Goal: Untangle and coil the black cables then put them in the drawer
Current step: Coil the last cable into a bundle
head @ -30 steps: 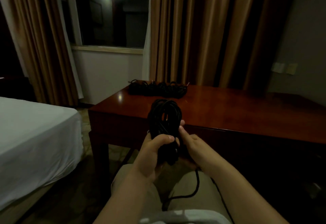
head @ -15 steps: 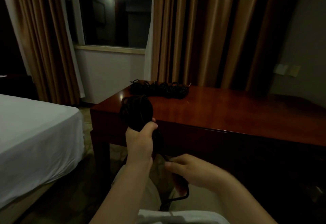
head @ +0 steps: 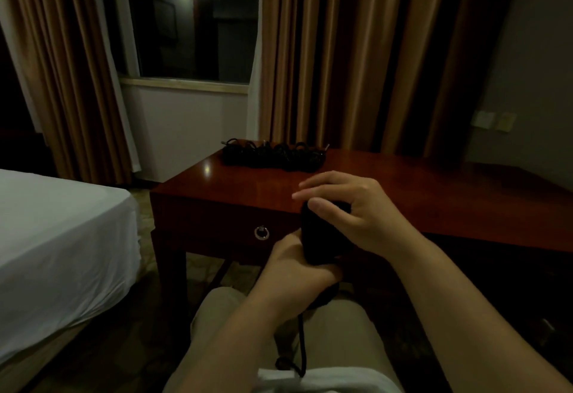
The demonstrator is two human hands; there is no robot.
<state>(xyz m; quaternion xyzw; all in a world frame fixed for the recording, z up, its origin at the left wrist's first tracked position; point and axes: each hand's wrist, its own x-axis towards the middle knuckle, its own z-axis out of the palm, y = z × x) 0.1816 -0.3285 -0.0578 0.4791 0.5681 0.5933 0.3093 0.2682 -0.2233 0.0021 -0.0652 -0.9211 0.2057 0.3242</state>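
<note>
A coiled bundle of black cable is held in front of the desk's edge. My left hand grips its lower part from below. My right hand curls over its top, thumb and fingers wrapped round the coil. A loose tail of the cable hangs down over my lap. A pile of more black cables lies at the far left corner of the red-brown desk. The desk's drawer front, with a metal ring pull, is closed.
A bed with a white sheet stands at the left. Brown curtains and a dark window are behind the desk. My legs in light trousers fill the bottom of the view.
My left hand brought the coil down and right from above the desk's corner. My right hand rose from my lap and closed over the top of the coil.
</note>
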